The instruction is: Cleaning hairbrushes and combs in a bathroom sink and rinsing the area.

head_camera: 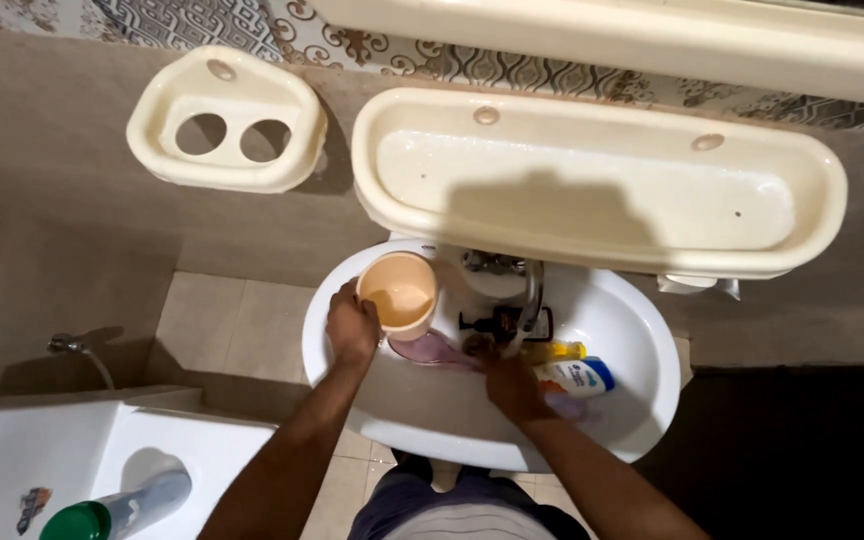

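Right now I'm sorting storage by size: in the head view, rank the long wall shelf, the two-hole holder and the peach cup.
1. long wall shelf
2. two-hole holder
3. peach cup, held by the left hand

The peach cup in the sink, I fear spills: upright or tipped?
Upright: the peach cup shows its open mouth facing up, left hand at its side.

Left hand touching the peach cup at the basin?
Touching. The head view shows the left hand wrapped against the side of the peach cup on the white basin rim, fingers meeting the cup wall with no gap.
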